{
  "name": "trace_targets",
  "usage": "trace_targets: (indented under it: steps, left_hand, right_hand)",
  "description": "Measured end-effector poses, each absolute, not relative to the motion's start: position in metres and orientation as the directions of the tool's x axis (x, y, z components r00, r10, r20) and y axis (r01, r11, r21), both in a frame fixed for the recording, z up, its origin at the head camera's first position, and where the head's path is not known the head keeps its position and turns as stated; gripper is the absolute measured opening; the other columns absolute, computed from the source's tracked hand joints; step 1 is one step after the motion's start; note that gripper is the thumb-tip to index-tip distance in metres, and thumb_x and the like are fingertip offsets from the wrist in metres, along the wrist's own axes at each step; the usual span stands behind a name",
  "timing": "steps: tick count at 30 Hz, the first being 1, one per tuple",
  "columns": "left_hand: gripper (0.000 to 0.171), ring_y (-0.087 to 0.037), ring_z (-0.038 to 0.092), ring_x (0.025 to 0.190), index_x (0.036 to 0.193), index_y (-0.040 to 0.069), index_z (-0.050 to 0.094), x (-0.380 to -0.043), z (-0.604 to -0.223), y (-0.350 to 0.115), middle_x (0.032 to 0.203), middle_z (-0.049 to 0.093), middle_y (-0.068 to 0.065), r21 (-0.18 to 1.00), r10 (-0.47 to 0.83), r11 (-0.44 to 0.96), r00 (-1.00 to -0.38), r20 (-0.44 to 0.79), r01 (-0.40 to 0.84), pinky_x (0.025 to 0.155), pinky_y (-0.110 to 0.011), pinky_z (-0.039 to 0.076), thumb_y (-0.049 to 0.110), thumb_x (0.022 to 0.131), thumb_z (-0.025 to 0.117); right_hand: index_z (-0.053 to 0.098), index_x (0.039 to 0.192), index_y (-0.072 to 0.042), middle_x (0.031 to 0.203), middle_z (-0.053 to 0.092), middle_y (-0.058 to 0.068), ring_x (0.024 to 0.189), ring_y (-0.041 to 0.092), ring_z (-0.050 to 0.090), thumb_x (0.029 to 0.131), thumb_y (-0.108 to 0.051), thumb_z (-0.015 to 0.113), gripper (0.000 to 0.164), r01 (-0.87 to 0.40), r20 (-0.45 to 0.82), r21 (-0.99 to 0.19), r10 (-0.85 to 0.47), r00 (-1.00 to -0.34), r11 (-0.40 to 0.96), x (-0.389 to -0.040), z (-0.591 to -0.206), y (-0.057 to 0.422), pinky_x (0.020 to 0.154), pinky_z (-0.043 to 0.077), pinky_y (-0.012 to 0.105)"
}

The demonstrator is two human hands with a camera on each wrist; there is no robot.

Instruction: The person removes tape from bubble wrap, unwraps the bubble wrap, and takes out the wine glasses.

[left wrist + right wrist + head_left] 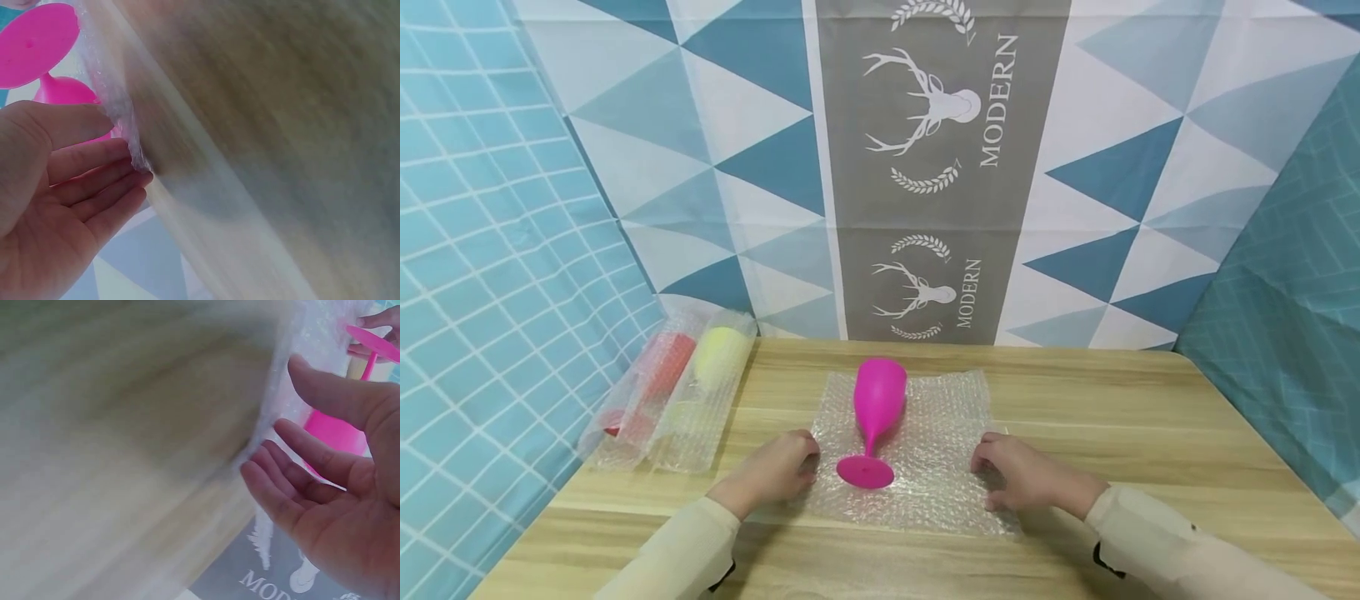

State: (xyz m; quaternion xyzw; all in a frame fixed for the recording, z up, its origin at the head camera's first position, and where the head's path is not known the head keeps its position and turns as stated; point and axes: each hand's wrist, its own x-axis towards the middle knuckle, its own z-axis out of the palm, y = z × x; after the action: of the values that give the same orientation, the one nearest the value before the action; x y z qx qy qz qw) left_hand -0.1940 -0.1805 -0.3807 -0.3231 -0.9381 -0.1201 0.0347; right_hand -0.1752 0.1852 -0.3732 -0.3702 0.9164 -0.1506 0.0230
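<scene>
A bright pink goblet (880, 396) lies on its side on a sheet of clear bubble wrap (936, 467), its round foot toward me and its bowl pointing away. At the sheet's left edge is my left hand (782, 468), its fingertips touching the wrap; in the left wrist view the fingers (103, 187) are nearly straight. My right hand (1026, 473) is at the opposite edge. The right wrist view has its thumb spread from loosely bent fingers (275, 487), which touch the wrap's rim. Neither hand touches the goblet.
Two bubble-wrapped bundles lie at the table's back left, one with a red item (670, 364) inside, the other with a yellow item (718, 354). Behind the wooden table (1097, 400) hangs a patterned cloth (925, 192); a blue checked cloth (497, 275) borders the left side.
</scene>
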Motion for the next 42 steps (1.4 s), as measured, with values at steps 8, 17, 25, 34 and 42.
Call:
trace_targets:
  steps: [8, 17, 25, 34, 42]
  left_hand:
    - [0.014, -0.019, 0.062, 0.075, 0.084, 0.000, 0.068, -0.196, -0.381, -0.183, 0.081, 0.064, -0.008, 0.221, 0.608, 0.746, -0.778, 0.158, 0.628, 0.070, -0.030, 0.057, 0.002, 0.073, 0.077]
    - [0.013, -0.018, 0.061, 0.071, 0.081, 0.000, 0.069, -0.196, -0.381, -0.181, 0.078, 0.064, -0.007, 0.220, 0.604, 0.751, -0.782, 0.153, 0.622, 0.066, -0.028, 0.056, 0.002, 0.071, 0.078]
    - [0.013, -0.014, 0.058, 0.067, 0.074, 0.002, 0.068, -0.198, -0.376, -0.179, 0.073, 0.062, -0.006, 0.222, 0.589, 0.762, -0.794, 0.151, 0.608, 0.062, -0.026, 0.053, 0.000, 0.066, 0.078]
    - [0.016, -0.015, 0.061, 0.071, 0.077, 0.003, 0.068, -0.200, -0.378, -0.180, 0.075, 0.065, -0.006, 0.205, 0.582, 0.774, -0.801, 0.142, 0.599, 0.067, -0.028, 0.055, 0.004, 0.067, 0.080]
    - [0.020, -0.019, 0.063, 0.074, 0.082, 0.002, 0.068, -0.201, -0.380, -0.183, 0.080, 0.066, -0.007, 0.206, 0.576, 0.779, -0.806, 0.138, 0.592, 0.071, -0.032, 0.057, 0.005, 0.067, 0.080]
  right_hand:
    - [0.064, 0.098, -0.002, 0.093, 0.063, 0.003, 0.083, 0.013, 0.057, 0.070, -0.022, 0.084, 0.039, -0.700, -0.041, -0.229, -0.725, -0.687, 0.676, -0.178, -0.358, 0.179, 0.074, 0.053, 0.025]
    - [0.064, 0.095, -0.003, 0.089, 0.063, 0.003, 0.081, 0.014, 0.058, 0.071, -0.023, 0.082, 0.037, -0.700, -0.107, -0.176, -0.720, -0.686, 0.693, -0.177, -0.346, 0.171, 0.071, 0.052, 0.025]
    - [0.063, 0.101, -0.001, 0.096, 0.063, 0.008, 0.088, 0.020, 0.061, 0.071, -0.023, 0.083, 0.042, -0.697, -0.122, -0.128, -0.708, -0.695, 0.706, -0.183, -0.327, 0.158, 0.080, 0.054, 0.031]
    - [0.064, 0.106, 0.004, 0.103, 0.067, 0.015, 0.095, 0.027, 0.063, 0.075, -0.024, 0.080, 0.045, -0.695, -0.143, -0.139, -0.709, -0.691, 0.705, -0.196, -0.304, 0.140, 0.086, 0.054, 0.037]
    - [0.065, 0.104, 0.003, 0.096, 0.068, 0.010, 0.088, 0.021, 0.063, 0.074, -0.018, 0.080, 0.039, -0.685, -0.005, -0.203, -0.700, -0.714, 0.700, -0.217, -0.293, 0.123, 0.080, 0.055, 0.033]
